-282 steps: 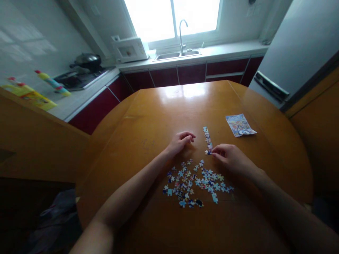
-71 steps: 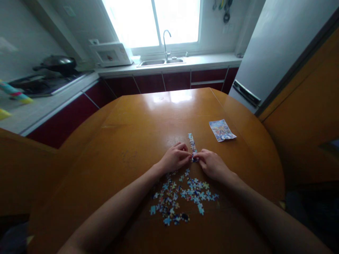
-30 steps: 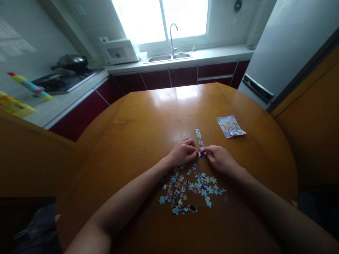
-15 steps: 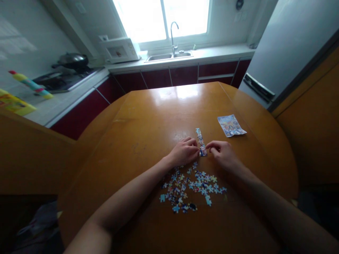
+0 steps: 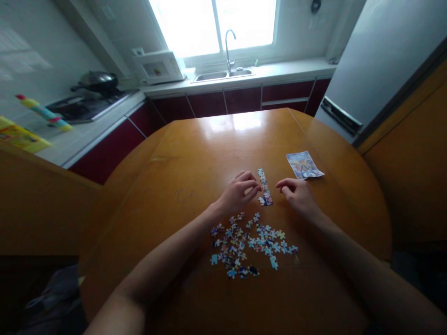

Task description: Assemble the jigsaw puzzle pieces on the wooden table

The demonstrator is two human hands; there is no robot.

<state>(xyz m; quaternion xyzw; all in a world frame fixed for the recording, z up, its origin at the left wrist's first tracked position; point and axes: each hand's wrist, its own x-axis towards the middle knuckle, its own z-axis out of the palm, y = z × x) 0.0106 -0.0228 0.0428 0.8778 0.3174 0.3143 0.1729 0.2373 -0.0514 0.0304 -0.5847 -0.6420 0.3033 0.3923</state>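
Observation:
A short strip of joined puzzle pieces (image 5: pixel 264 188) lies on the round wooden table (image 5: pixel 195 158). My left hand (image 5: pixel 238 194) rests just left of the strip with its fingers curled, and thumb and fingertips are pinched close to the strip's edge. I cannot see whether it holds a piece. My right hand (image 5: pixel 297 194) lies a little right of the strip, knuckles up and fingers curled under, with nothing visible in it. Several loose puzzle pieces (image 5: pixel 249 244) are scattered on the table in front of both wrists.
A small printed picture card (image 5: pixel 304 165) lies to the right, beyond my right hand. Behind the table run a kitchen counter with a sink (image 5: pixel 223 74), a white microwave (image 5: pixel 161 67) and a stove with a wok (image 5: pixel 96 81). A fridge (image 5: pixel 370 70) stands at the right.
Both hands were pinched together at the near end of the strip one second ago. They have since drawn apart, the right hand sliding right and away, the left lifting slightly.

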